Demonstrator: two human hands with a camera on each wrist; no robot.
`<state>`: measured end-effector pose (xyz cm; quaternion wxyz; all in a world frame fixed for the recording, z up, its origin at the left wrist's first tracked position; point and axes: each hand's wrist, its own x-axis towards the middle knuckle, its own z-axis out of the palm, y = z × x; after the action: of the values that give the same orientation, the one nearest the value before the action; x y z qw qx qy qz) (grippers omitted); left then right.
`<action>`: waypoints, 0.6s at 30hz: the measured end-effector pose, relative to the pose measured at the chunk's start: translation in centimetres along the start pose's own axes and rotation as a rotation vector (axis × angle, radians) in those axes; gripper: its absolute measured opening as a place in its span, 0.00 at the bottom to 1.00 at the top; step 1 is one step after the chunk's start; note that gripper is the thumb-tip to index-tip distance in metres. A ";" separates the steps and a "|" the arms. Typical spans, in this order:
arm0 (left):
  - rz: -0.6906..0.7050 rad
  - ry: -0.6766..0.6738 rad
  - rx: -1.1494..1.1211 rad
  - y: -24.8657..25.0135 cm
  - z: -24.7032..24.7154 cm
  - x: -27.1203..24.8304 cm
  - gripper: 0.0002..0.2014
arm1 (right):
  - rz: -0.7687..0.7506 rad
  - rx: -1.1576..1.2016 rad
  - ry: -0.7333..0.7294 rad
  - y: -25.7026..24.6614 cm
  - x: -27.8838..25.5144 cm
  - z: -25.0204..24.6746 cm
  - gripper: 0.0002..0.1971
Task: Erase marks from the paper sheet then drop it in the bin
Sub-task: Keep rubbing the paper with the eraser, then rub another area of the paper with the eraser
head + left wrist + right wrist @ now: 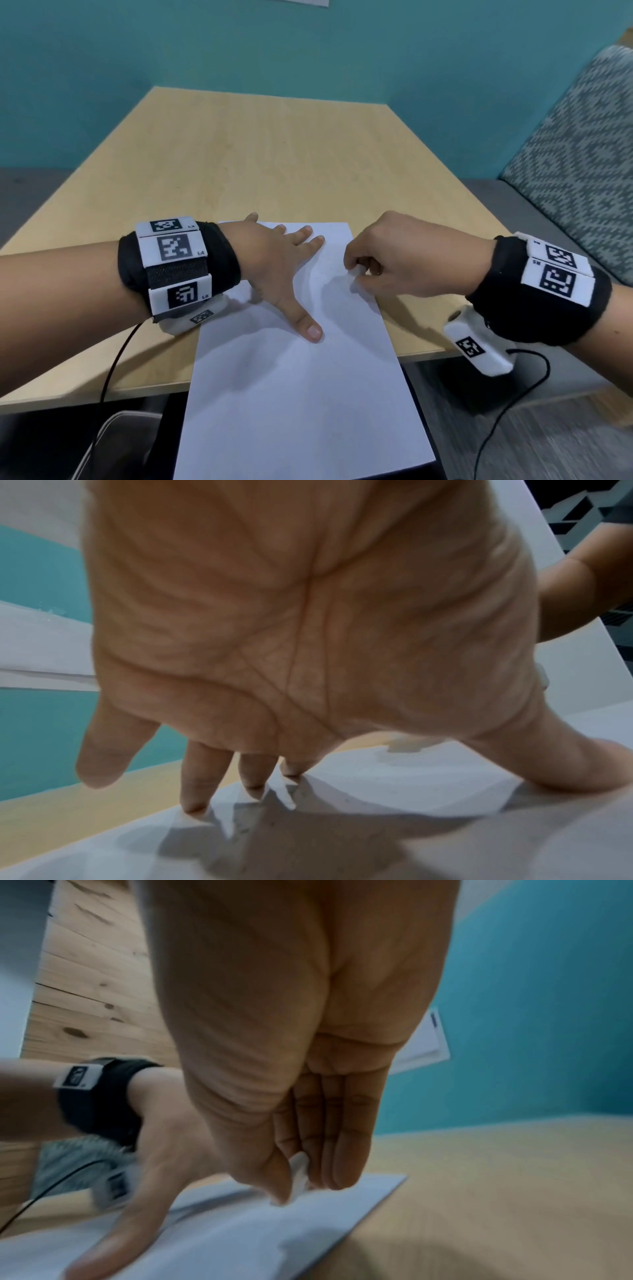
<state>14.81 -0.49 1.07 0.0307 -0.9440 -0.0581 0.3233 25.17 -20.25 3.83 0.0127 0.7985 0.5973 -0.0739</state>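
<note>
Paper sheet pinned and rubbed

Paper sheet [301, 370] lies on the wooden desk [260, 157], overhanging its near edge. Left hand [274, 270] presses it, fingers spread flat. Right hand [394, 257] pinches a white eraser [356, 272] against it. Teal wall [239, 44] behind.

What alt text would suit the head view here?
A left hand presses flat on a white paper sheet that overhangs the near edge of a wooden table, while the right hand pinches a small white eraser against the sheet.
</note>
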 end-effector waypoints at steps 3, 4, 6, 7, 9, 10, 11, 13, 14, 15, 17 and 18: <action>0.006 0.004 -0.010 0.1 -0.3 -0.3 0.78 | 0.068 0.031 0.110 0.9 -1.1 -1.3 0.07; 0.009 0.009 -0.015 0.0 -0.4 -0.5 0.77 | 0.088 0.050 0.131 1.2 -1.6 -1.6 0.08; 0.027 0.024 -0.047 -0.5 -0.8 -1.2 0.73 | 0.119 0.091 0.170 1.6 -2.6 -1.6 0.09; 0.038 0.034 -0.071 -1.0 -1.0 -1.7 0.72 | 0.133 0.110 0.184 1.7 -3.1 -1.5 0.10; 0.032 0.046 -0.106 -2.3 -1.4 -3.2 0.70 | 0.151 0.149 0.208 1.8 -4.2 -1.1 0.11; 0.020 0.039 -0.109 -3.1 -1.5 -4.1 0.70 | 0.157 0.175 0.215 1.6 -4.6 -0.9 0.11; 0.011 0.022 -0.112 -3.9 -1.3 -5.0 0.70 | 0.160 0.196 0.216 1.4 -5.2 -0.7 0.10; -0.009 -0.042 -0.128 -5.5 -0.3 -6.5 0.69 | 0.147 0.224 0.198 0.7 -6.1 -0.3 0.08; -0.011 -0.077 -0.133 -6.3 0.6 -7.1 0.69 | 0.138 0.240 0.176 0.2 -6.5 0.0 0.09; -0.005 -0.103 -0.137 -7.0 1.4 -7.6 0.69 | 0.125 0.257 0.153 -0.4 -6.7 0.3 0.09; 0.016 -0.121 -0.157 -7.9 3.0 -8.1 0.70 | 0.081 0.269 0.109 -1.7 -7.0 0.9 0.10; 0.027 -0.112 -0.166 -8.2 3.6 -8.1 0.70 | 0.054 0.258 0.088 -2.3 -7.0 1.1 0.11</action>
<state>5.47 6.66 3.96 -0.0552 -0.9244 -0.0738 0.3700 20.92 -26.37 3.81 -0.1145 0.8117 0.5611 -0.1148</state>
